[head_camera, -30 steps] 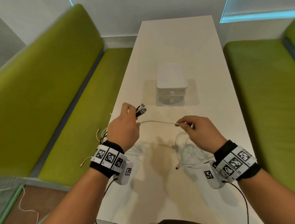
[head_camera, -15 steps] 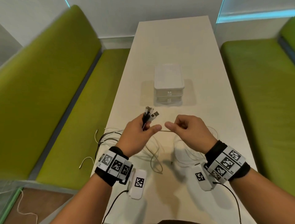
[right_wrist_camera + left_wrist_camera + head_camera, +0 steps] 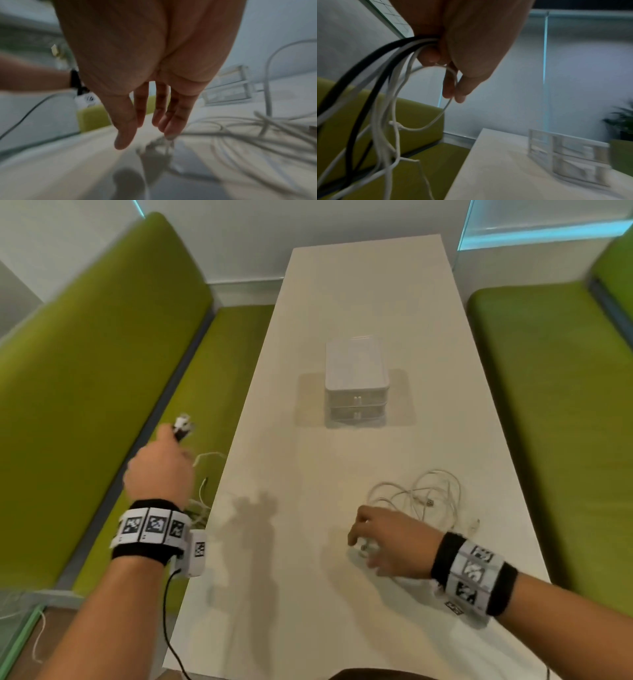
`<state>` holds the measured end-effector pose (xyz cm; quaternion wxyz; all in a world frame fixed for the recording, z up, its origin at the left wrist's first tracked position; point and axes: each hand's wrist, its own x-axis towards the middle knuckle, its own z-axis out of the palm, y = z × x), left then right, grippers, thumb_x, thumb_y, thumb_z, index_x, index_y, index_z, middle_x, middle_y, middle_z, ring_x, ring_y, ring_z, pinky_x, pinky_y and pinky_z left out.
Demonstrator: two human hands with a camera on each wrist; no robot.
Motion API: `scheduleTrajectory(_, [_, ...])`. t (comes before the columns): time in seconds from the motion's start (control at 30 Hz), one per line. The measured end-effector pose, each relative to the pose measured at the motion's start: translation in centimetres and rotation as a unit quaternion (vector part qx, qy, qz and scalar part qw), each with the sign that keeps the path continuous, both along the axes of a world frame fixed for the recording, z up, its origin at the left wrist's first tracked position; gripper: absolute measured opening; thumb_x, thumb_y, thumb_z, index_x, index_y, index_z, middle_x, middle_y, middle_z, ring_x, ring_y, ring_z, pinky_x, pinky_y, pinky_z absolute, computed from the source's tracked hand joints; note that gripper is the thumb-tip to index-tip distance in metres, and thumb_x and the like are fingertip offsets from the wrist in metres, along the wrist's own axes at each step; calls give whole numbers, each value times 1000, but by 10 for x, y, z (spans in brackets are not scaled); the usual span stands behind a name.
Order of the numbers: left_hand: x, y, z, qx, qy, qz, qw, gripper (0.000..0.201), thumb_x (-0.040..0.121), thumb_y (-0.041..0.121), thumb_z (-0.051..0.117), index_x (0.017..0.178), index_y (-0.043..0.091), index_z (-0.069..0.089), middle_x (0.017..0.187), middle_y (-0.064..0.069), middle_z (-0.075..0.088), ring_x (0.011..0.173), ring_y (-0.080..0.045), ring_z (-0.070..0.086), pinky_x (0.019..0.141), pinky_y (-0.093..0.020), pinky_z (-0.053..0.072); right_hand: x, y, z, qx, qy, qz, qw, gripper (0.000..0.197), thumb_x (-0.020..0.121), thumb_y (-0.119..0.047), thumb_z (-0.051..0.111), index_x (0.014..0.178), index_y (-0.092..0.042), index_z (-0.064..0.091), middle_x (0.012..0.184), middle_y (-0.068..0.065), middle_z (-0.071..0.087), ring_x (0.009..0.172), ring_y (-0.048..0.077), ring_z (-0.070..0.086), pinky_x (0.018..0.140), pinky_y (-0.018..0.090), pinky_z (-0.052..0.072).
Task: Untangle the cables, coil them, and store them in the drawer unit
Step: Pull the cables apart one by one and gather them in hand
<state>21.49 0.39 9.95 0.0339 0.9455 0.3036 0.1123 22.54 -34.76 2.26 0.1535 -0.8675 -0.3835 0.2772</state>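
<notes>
My left hand (image 3: 161,467) is out past the table's left edge, over the green bench, gripping a bundle of black and white cables (image 3: 373,83); their plugs (image 3: 183,426) stick up from the fist and the rest hangs down tangled. My right hand (image 3: 380,539) hovers low over the table with fingers (image 3: 171,116) straight and spread, holding nothing. A loose pile of white cable (image 3: 424,498) lies on the table just beyond and to the right of it. The white drawer unit (image 3: 356,385) stands mid-table, both drawers closed.
The long white table (image 3: 359,285) runs away from me between two green benches (image 3: 102,371), (image 3: 555,371). A thin white cable end (image 3: 37,642) lies on the floor at lower left. A potted plant (image 3: 621,119) shows in the left wrist view.
My hands have parted: the left swung out left over the bench with the cable bundle, the right let go of the white cable and dropped low over the table.
</notes>
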Motion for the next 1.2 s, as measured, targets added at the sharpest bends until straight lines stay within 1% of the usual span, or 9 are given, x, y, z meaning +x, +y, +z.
scheduleTrajectory(0.1, [-4,12,-1,-40,21,43,998,39,94,29,66,115,7,43,110,-20,59,94,-45,62,77,-57,56,-2,7,-28,-23,-19,20,999,24,91,-14,65,114,-20,67,112,-2,49,99,23,55,79,38,50])
scheduleTrajectory(0.27, [-4,-33,-9,-229,0,-56,972,19,95,22,60,102,10,48,82,-9,59,72,-31,58,61,-36,41,12,10,-28,-12,-60,17,998,16,93,-1,52,96,-14,62,93,-3,46,85,23,52,75,40,48])
scheduleTrajectory(0.43, [-4,-86,-25,-440,-32,-153,884,22,95,36,43,97,20,58,77,1,56,68,-20,49,67,-39,37,17,-1,-26,12,-60,34,998,29,93,-13,60,119,-24,67,116,-7,52,98,18,54,80,36,52])
scheduleTrajectory(0.5, [-3,-99,-29,-494,-39,-171,852,27,94,42,41,92,21,58,73,6,51,64,-15,45,68,-36,36,15,-4,-29,3,-58,46,997,26,93,-13,61,115,-24,71,110,-6,53,97,17,52,77,38,52])
scheduleTrajectory(0.67, [-5,-114,-33,-547,-37,-192,814,22,107,19,43,91,15,58,74,1,62,58,-16,50,65,-40,45,12,-3,-35,20,-111,55,992,10,95,-11,59,98,-14,67,104,0,52,87,21,52,68,40,50])
scheduleTrajectory(0.8, [-9,-125,-29,-601,-91,-178,773,23,106,15,48,89,11,63,75,0,69,64,-21,63,61,-27,49,11,-1,-13,157,-163,-71,971,7,97,-17,58,102,-21,61,107,-4,49,81,17,49,65,36,49])
scheduleTrajectory(0.97, [-10,-150,-25,-705,-133,-214,663,13,100,6,54,99,5,66,96,-18,75,93,-35,73,88,-35,58,13,6,57,383,-40,-218,897,9,94,-14,68,94,-21,72,86,-10,69,81,12,63,73,22,48])
scheduleTrajectory(1.1, [-13,-166,-19,-792,-97,-204,567,26,88,9,63,111,1,71,100,-25,73,87,-37,73,84,-40,59,24,6,80,414,14,-255,874,13,92,-13,71,93,-25,75,89,-7,72,86,16,66,74,23,49])
scheduleTrajectory(1.2, [-12,-167,-18,-800,-55,-200,563,22,88,12,64,103,-1,72,85,-22,70,74,-34,70,82,-42,59,30,5,76,416,19,-269,869,12,90,-20,75,93,-31,78,93,-5,64,86,17,63,74,27,49])
